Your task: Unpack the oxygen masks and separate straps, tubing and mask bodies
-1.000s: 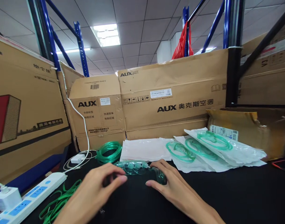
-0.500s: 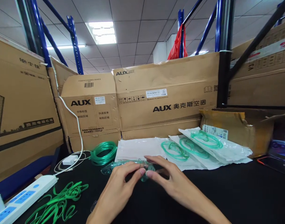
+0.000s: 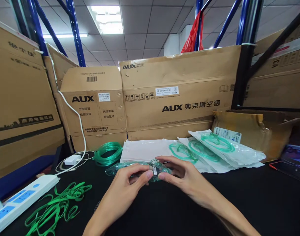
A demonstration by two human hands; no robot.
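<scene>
Both my hands meet over the black table top, just above its surface. My left hand [image 3: 126,187] and my right hand [image 3: 183,178] pinch a clear greenish plastic mask [image 3: 153,167] between fingertips and thumbs. Part of the mask [image 3: 114,169] sticks out to the left of my left hand. A coil of green tubing [image 3: 108,153] lies behind my left hand. Sealed clear bags with green tubing [image 3: 213,149] lie overlapped behind my right hand.
A stack of empty white bags [image 3: 145,150] lies behind the hands. Loose green straps [image 3: 57,208] and a white power strip [image 3: 22,201] sit at the left front. Cardboard boxes [image 3: 174,95] wall the back; an open box [image 3: 253,131] and a phone [image 3: 287,167] are right.
My hands have lifted the mask off the table and drawn together on it, fingertips now pinching its middle. The view has shifted slightly.
</scene>
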